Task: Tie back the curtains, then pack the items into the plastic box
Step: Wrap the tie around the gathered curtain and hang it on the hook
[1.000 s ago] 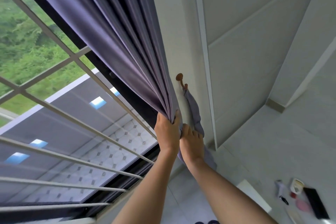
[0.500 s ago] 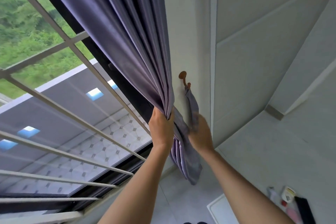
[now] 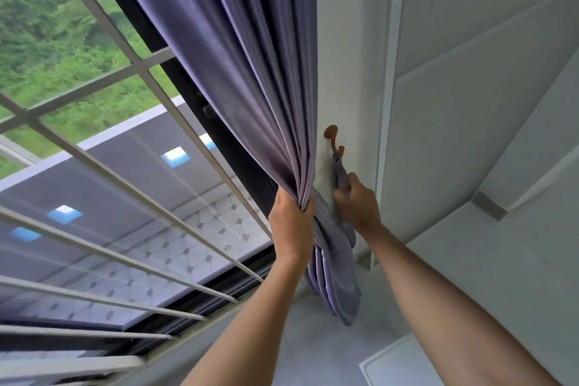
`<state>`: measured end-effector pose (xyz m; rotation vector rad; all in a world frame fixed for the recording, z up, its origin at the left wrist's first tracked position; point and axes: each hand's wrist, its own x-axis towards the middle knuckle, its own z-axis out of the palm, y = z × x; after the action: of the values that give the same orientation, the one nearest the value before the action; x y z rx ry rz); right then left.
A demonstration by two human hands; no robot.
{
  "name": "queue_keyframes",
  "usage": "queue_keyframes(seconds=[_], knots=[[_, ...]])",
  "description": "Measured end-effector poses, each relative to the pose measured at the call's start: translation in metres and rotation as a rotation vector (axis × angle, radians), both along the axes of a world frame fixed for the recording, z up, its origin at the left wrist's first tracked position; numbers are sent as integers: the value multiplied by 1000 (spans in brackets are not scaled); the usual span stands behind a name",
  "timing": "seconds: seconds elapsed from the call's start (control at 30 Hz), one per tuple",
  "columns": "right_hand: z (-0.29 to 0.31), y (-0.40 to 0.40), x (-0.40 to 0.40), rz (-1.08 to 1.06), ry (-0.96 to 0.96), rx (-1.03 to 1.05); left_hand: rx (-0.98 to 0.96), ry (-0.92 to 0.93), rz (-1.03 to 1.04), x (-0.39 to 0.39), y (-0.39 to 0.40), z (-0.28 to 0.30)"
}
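A purple-grey curtain [image 3: 238, 66] hangs in gathered folds beside the window. My left hand [image 3: 291, 222] is shut around the bunched folds low down, and the curtain's tail hangs below it. A brown wall hook [image 3: 332, 138] sits on the white wall just right of the curtain. A tieback strap [image 3: 339, 172] of the same fabric hangs from the hook. My right hand [image 3: 357, 204] grips that strap a little below the hook. The plastic box and the items are out of view, except a white corner [image 3: 394, 363] at the bottom edge.
White window bars [image 3: 131, 229] and a dark window frame [image 3: 188, 97] fill the left. A white wall panel with a vertical trim [image 3: 388, 103] stands right of the hook. Grey floor tiles [image 3: 313, 354] lie below.
My right hand rose from beside my left hand up to the strap under the hook. My left hand kept its hold on the curtain. The floor items slid out of view.
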<state>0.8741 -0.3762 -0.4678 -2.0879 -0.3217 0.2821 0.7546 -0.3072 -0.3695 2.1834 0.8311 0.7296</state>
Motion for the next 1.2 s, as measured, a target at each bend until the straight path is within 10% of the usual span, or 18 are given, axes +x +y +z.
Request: queue_keyframes(seconds=[1.2], knots=[[55,-65,-149,-113,-242,-523,-162,10,-206,-39,3,15]])
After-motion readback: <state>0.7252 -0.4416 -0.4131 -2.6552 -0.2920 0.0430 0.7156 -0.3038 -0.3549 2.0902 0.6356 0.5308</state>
